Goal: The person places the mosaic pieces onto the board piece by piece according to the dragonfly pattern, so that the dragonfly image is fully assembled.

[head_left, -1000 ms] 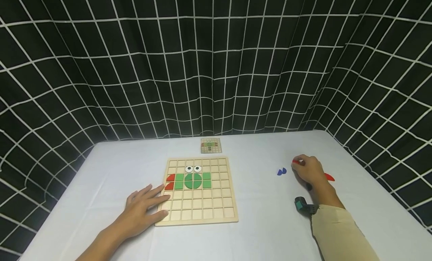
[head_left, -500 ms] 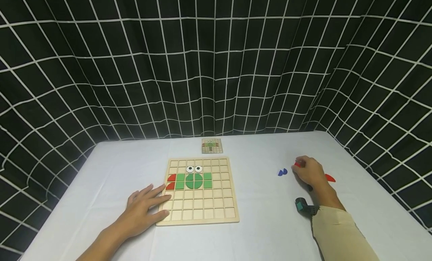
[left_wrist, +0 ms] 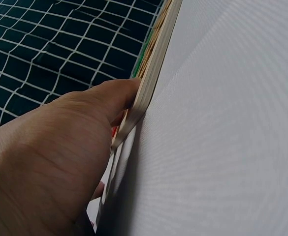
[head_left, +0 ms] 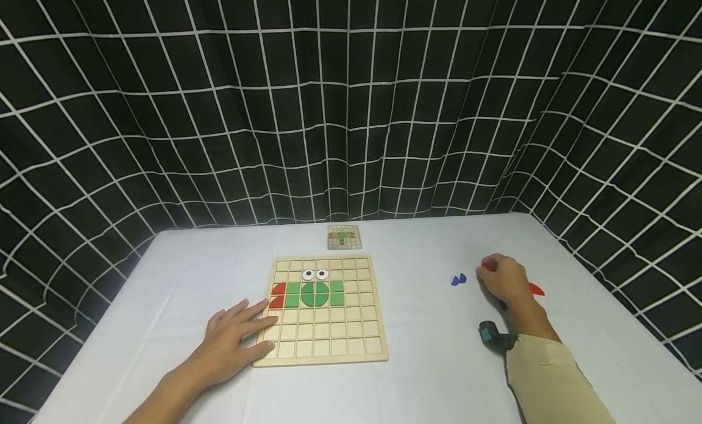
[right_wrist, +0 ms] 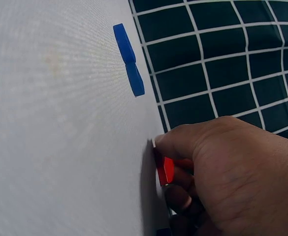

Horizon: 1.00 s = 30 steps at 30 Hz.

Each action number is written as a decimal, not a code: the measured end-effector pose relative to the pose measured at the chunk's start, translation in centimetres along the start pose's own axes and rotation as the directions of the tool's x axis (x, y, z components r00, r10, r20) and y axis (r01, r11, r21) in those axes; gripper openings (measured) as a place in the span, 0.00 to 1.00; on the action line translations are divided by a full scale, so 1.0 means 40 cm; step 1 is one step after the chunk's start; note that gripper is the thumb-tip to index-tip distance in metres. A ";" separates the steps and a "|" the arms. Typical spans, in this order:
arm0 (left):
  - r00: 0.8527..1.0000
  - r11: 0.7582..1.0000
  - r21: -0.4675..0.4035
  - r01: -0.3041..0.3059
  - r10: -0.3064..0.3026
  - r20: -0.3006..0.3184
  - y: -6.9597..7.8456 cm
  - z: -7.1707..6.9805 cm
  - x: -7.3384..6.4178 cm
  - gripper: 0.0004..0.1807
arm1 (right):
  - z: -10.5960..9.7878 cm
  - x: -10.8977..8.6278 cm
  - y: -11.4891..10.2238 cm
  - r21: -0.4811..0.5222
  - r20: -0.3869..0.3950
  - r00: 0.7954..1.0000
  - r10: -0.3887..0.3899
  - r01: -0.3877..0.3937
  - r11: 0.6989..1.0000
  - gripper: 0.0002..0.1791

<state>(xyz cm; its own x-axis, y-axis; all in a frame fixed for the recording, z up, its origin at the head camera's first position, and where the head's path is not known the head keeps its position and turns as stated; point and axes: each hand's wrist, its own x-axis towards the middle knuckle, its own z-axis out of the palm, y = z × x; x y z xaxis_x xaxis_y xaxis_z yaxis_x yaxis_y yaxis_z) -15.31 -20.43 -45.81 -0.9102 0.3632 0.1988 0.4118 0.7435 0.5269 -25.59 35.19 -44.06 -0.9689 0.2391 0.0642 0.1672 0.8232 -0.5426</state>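
Item under inspection: a small red piece, at the right of the desk, low over the white cloth. Whether it touches the cloth cannot be determined.

Right hand: thumb and fingers pinched on the red piece, one flat edge showing between them. Left hand: fingers spread apart, tips resting at the left edge of the wooden board.

Handling, as judged: the piece should be light and stiff, probably painted wood or plastic (material not confirmed). Its smooth-looking faces may slip if pinched at a corner. Breakage seems unlikely; a drop or an unwanted turn is the likelier fault. Recommended hold: thumb and forefinger on opposite edges, leaving the underside free. The two blue pieces, lying just beside each other, look thin and should be lifted by their rims.

The board appears rigid and moderately light; it is best steadied at its frame, as the left hand does, clear of the green pieces. Pressure near its left edge could disturb the red quarter pieces lying there.
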 end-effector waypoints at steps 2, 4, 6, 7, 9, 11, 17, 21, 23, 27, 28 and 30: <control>1.000 1.000 -0.001 -0.003 0.003 -0.003 -0.002 0.001 -0.001 0.24 | 0.002 0.000 0.000 -0.003 0.003 1.000 -0.001 0.001 1.000 0.20; 1.000 1.000 0.002 -0.007 0.007 -0.005 -0.003 0.003 -0.002 0.24 | 0.003 0.001 0.003 -0.006 0.014 1.000 -0.003 0.003 1.000 0.21; 1.000 1.000 0.003 -0.009 0.009 -0.005 -0.004 0.004 -0.003 0.24 | 0.001 0.001 0.003 -0.008 0.027 1.000 0.002 -0.002 1.000 0.22; 1.000 1.000 0.002 -0.010 0.010 -0.005 -0.004 0.004 -0.003 0.24 | -0.001 0.002 0.004 -0.008 0.033 0.999 0.003 -0.003 1.000 0.23; 1.000 1.000 0.003 -0.009 0.009 -0.004 -0.003 0.004 -0.003 0.24 | -0.004 0.002 0.003 -0.004 0.044 0.999 0.009 -0.009 1.000 0.23; 1.000 1.000 0.002 -0.008 0.008 -0.002 -0.002 0.003 -0.003 0.24 | -0.007 0.003 0.001 -0.005 0.052 0.999 0.014 -0.014 1.000 0.23; 1.000 1.000 0.003 -0.006 0.006 -0.003 0.001 -0.001 -0.001 0.24 | -0.009 0.002 -0.003 -0.021 0.044 0.999 0.006 -0.005 1.000 0.20; 1.000 1.000 0.003 -0.009 0.009 -0.009 0.000 -0.001 0.000 0.24 | -0.005 0.001 -0.002 -0.029 0.018 1.000 -0.012 0.012 1.000 0.21; 1.000 1.000 0.004 -0.011 0.011 -0.010 -0.001 0.000 0.000 0.24 | -0.003 0.000 -0.002 -0.019 -0.005 1.000 -0.015 0.015 1.000 0.22; 1.000 1.000 -0.003 -0.015 0.015 -0.014 -0.002 0.001 -0.001 0.24 | 0.002 -0.004 0.000 0.027 -0.060 0.998 -0.019 0.020 0.999 0.25; 1.000 1.000 -0.003 -0.015 0.015 -0.015 -0.003 0.002 -0.001 0.24 | 0.003 -0.005 -0.001 0.039 -0.071 0.997 -0.024 0.027 0.999 0.25; 1.000 1.000 -0.004 -0.016 0.016 -0.017 -0.003 0.002 0.000 0.24 | 0.004 -0.007 -0.001 0.057 -0.088 0.995 -0.039 0.044 0.997 0.24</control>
<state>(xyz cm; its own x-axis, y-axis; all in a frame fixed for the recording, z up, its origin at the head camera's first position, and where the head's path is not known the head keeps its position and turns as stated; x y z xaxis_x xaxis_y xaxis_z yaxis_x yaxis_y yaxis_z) -15.35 -20.47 -45.95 -0.9042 0.3656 0.2208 0.4260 0.7354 0.5270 -25.34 35.00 -44.17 -0.9549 0.2509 0.1586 0.1135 0.8025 -0.5857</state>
